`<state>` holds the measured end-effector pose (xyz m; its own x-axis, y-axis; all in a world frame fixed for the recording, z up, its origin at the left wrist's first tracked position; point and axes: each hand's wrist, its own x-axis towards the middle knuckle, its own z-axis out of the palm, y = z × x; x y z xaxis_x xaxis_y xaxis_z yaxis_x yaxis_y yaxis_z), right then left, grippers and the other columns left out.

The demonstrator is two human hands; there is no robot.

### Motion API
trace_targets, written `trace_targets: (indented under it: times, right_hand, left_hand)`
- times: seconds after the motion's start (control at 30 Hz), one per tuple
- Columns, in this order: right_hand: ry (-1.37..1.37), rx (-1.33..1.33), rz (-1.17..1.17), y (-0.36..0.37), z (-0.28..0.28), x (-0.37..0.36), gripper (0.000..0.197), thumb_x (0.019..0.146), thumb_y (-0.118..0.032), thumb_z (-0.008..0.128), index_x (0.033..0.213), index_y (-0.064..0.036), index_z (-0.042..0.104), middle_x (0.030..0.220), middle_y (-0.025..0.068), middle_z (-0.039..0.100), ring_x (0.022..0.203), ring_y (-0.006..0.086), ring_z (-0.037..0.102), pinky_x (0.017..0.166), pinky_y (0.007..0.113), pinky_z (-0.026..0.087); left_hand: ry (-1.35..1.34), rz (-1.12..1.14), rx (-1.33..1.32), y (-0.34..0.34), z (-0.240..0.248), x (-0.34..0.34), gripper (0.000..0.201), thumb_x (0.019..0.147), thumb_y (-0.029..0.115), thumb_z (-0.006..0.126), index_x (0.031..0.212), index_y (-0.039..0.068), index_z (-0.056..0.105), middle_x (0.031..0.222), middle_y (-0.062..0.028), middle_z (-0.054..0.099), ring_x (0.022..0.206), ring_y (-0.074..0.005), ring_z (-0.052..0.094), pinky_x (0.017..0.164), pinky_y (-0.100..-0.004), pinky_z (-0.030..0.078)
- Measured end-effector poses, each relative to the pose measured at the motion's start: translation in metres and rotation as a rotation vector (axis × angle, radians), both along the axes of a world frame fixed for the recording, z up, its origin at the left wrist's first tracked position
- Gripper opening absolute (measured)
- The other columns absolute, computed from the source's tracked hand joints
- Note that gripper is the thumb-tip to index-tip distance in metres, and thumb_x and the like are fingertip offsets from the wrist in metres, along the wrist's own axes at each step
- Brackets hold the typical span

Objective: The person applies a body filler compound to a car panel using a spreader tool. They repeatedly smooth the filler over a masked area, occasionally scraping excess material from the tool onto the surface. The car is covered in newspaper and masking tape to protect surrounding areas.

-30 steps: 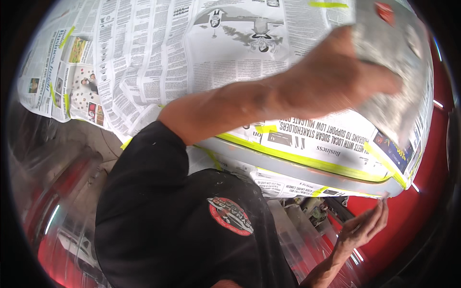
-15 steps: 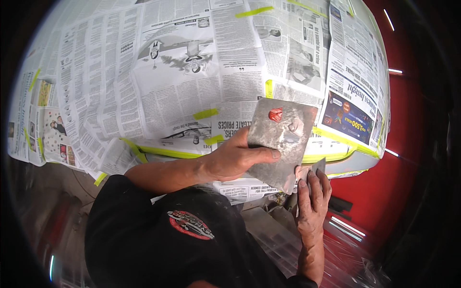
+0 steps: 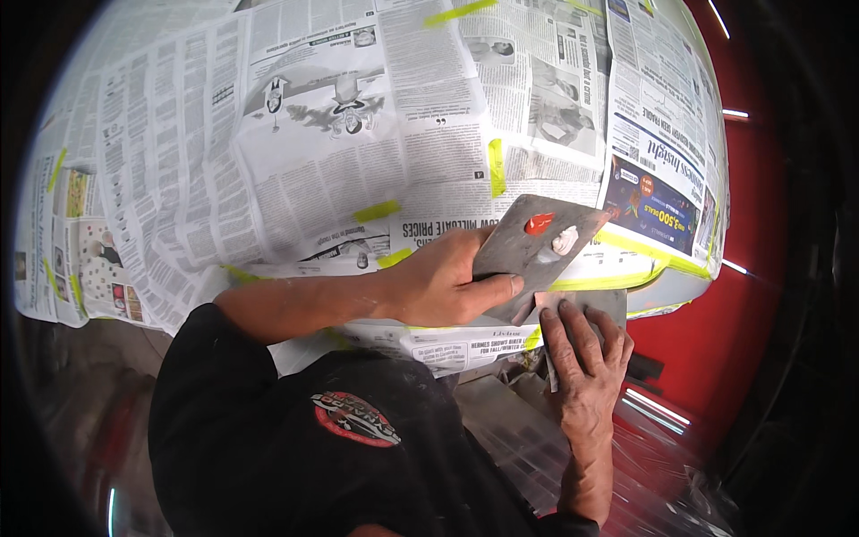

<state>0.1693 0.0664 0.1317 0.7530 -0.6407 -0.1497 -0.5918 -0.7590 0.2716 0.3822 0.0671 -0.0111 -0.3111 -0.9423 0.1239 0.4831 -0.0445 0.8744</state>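
Observation:
My left hand (image 3: 447, 279) grips a flat grey mixing board (image 3: 516, 238), thumb on top and the other fingers mostly hidden beneath. On the board lie a bright red dab of paste (image 3: 540, 223) and a pale whitish-pink dab of putty (image 3: 565, 241). Just below the board, my right hand (image 3: 586, 362) has its fingers pressed on a thin grey flat spreader (image 3: 612, 302). The spreader's upper left edge is close to the board's lower edge; whether they touch I cannot tell. My fingers cover much of the spreader.
A large rounded vehicle body in front of me is covered with newspaper sheets (image 3: 313, 170), held by yellow-green masking tape (image 3: 497, 168). A strip of bare light panel (image 3: 680, 288) shows at right. Clear plastic sheeting (image 3: 514, 430) lies below; a red surface (image 3: 756, 206) is at right.
The mixing board has tilted and turned clockwise in my left hand. My right hand has moved slightly right with the spreader, which now lies flatter to view.

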Motion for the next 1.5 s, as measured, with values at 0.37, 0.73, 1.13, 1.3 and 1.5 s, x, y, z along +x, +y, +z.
trace_targets:
  times: [0.37, 0.73, 1.13, 1.3, 1.5]
  right_hand:
    - [-0.087, 0.316, -0.498, 0.026, -0.003, 0.000, 0.059, 0.065, 0.007, 0.059, 0.123, -0.0025, 0.062, 0.120, 0.0140, 0.065, 0.109, 0.0365, 0.058, 0.095, 0.047, 0.047]
    - [0.278, 0.351, -0.175, 0.051, -0.055, 0.065, 0.060, 0.063, -0.006, 0.068, 0.123, -0.0099, 0.067, 0.120, 0.0062, 0.065, 0.107, 0.0250, 0.057, 0.091, 0.041, 0.043]
    - [0.363, 0.322, -0.200, 0.051, -0.086, 0.104, 0.052, 0.069, 0.002, 0.067, 0.119, -0.0126, 0.067, 0.118, 0.0015, 0.066, 0.102, 0.0239, 0.054, 0.086, 0.040, 0.041]
    - [0.363, 0.347, -0.175, 0.050, -0.094, 0.110, 0.053, 0.069, 0.002, 0.066, 0.120, -0.0130, 0.066, 0.118, 0.0003, 0.065, 0.101, 0.0244, 0.054, 0.086, 0.040, 0.041]
    - [0.369, 0.350, -0.166, 0.044, -0.102, 0.112, 0.053, 0.068, 0.002, 0.066, 0.119, -0.0135, 0.066, 0.117, 0.0000, 0.065, 0.099, 0.0249, 0.053, 0.087, 0.040, 0.041]
  left_hand:
    - [0.620, 0.113, -0.024, -0.106, -0.092, 0.038, 0.044, 0.092, 0.003, 0.062, 0.134, 0.000, 0.050, 0.125, -0.0129, 0.062, 0.114, -0.0206, 0.060, 0.098, -0.0363, 0.050]
    - [0.658, 0.064, -0.065, -0.106, -0.115, 0.040, 0.047, 0.091, 0.005, 0.066, 0.134, 0.001, 0.050, 0.127, -0.0112, 0.061, 0.118, -0.0197, 0.057, 0.105, -0.0362, 0.044]
    - [0.502, 0.153, -0.143, -0.105, -0.113, 0.044, 0.033, 0.086, 0.003, 0.067, 0.117, -0.004, 0.064, 0.115, -0.0122, 0.069, 0.104, -0.0180, 0.063, 0.093, -0.0307, 0.048]
    - [0.489, 0.137, -0.156, -0.106, -0.118, 0.044, 0.034, 0.086, 0.006, 0.068, 0.118, -0.004, 0.064, 0.115, -0.0124, 0.069, 0.104, -0.0177, 0.063, 0.094, -0.0301, 0.048]
    - [0.458, 0.128, -0.185, -0.106, -0.120, 0.043, 0.033, 0.091, 0.011, 0.067, 0.123, 0.005, 0.063, 0.115, -0.0057, 0.069, 0.107, -0.0143, 0.061, 0.098, -0.0311, 0.046]
